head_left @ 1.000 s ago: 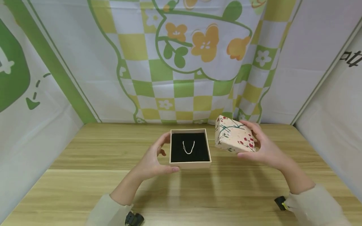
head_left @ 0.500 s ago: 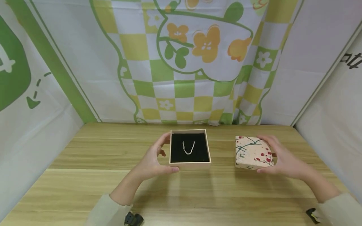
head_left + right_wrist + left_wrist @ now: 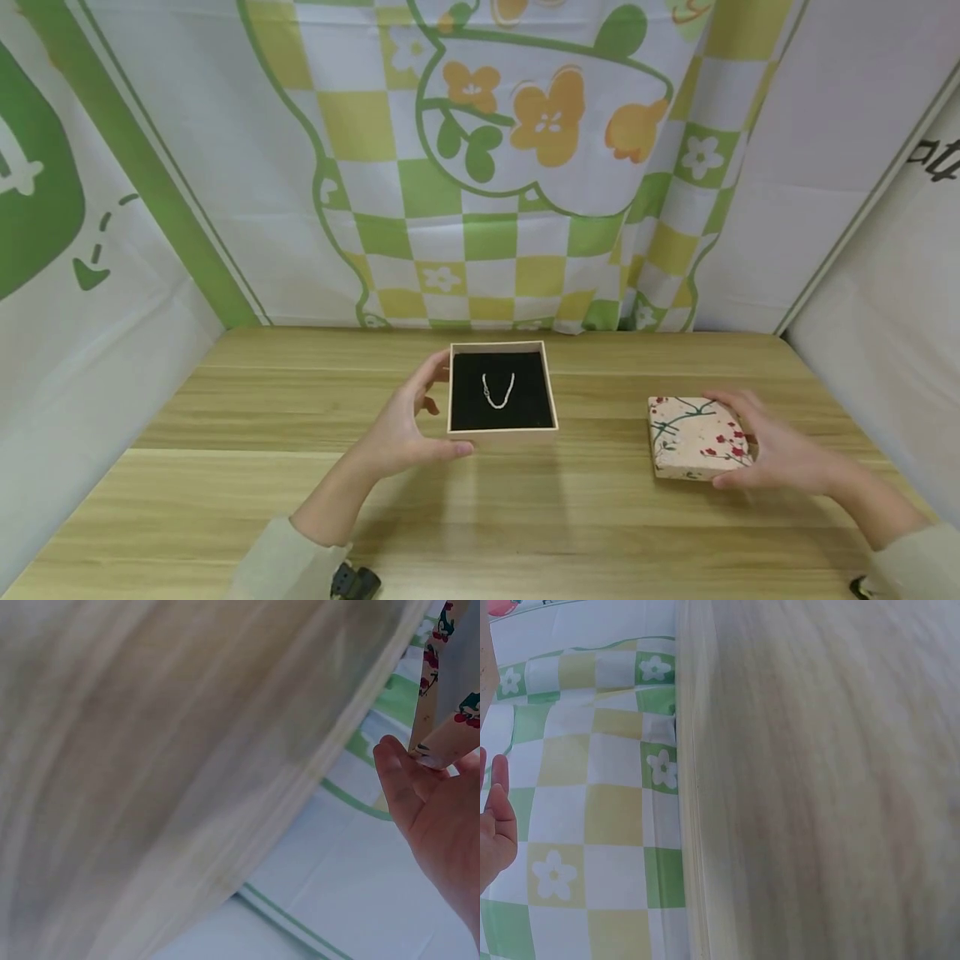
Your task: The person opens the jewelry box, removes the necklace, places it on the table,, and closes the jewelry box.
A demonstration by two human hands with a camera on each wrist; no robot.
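In the head view my left hand grips the left side of a square, open jewelry box, thumb at the front and fingers round the back. A black pad fills the box, and a thin silver chain lies on it in a U shape. My right hand holds the cream box lid, printed with red blossoms and green branches, by its right side. The right wrist view shows the hollow underside of this lid above the fingers. Only part of the left hand shows in the left wrist view.
A wooden table lies below both hands. Behind it hangs a checked green, yellow and white curtain; white cloth walls close in the sides. Dark straps sit at the sleeves.
My right hand has carried the lid away from the box, to the right, toward me and lower, and the lid has levelled out. The left hand and box stay nearly in place.
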